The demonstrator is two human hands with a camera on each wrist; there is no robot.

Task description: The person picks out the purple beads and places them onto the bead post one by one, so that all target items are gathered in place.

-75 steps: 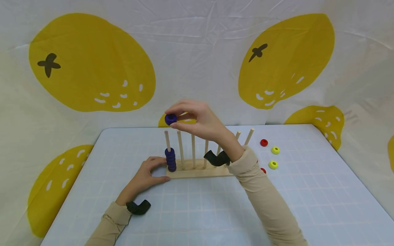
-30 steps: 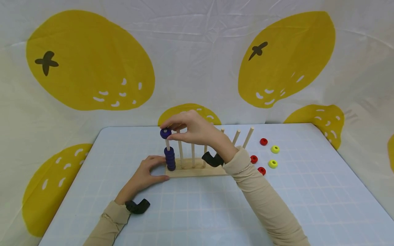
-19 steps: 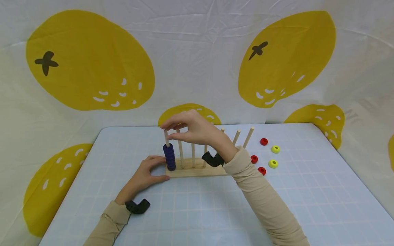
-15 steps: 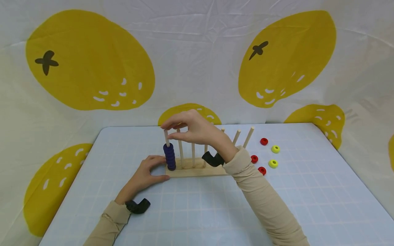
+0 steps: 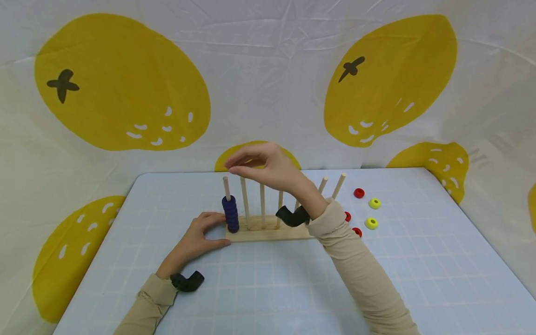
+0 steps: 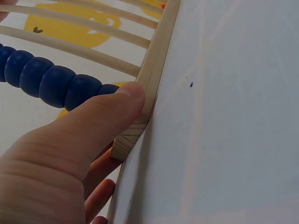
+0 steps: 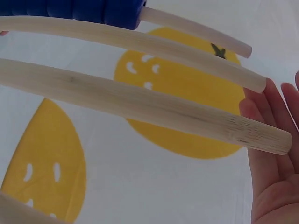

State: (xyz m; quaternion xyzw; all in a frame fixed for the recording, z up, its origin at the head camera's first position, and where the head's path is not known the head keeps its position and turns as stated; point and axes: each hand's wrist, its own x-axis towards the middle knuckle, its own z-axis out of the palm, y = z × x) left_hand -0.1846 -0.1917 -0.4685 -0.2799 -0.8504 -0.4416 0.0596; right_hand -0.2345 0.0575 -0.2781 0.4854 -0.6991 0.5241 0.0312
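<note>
A wooden peg stand (image 5: 272,235) rests on the table, a row of upright pegs rising from its base. Several dark blue ring beads (image 5: 231,214) are stacked on its leftmost peg, whose tip shows bare. My left hand (image 5: 194,241) grips the base's left end; in the left wrist view the thumb (image 6: 112,109) lies on one side and fingers curl behind. Above the pegs, right of the beaded one, hovers my right hand (image 5: 274,168) with nothing in it. The right wrist view shows its fingers (image 7: 264,105) extended beyond the peg tips. My right forearm hides part of the stand's right end.
To the right of the stand lie red ring beads (image 5: 358,193) and yellow ring beads (image 5: 371,223), some partly behind my right sleeve (image 5: 356,260). A white backdrop printed with yellow fruit (image 5: 125,83) stands behind the table (image 5: 268,288).
My right hand lowered a blue bead onto the leftmost peg and let it go; the bead dropped onto the stack. The hand then moved up and right. My left hand stayed in place.
</note>
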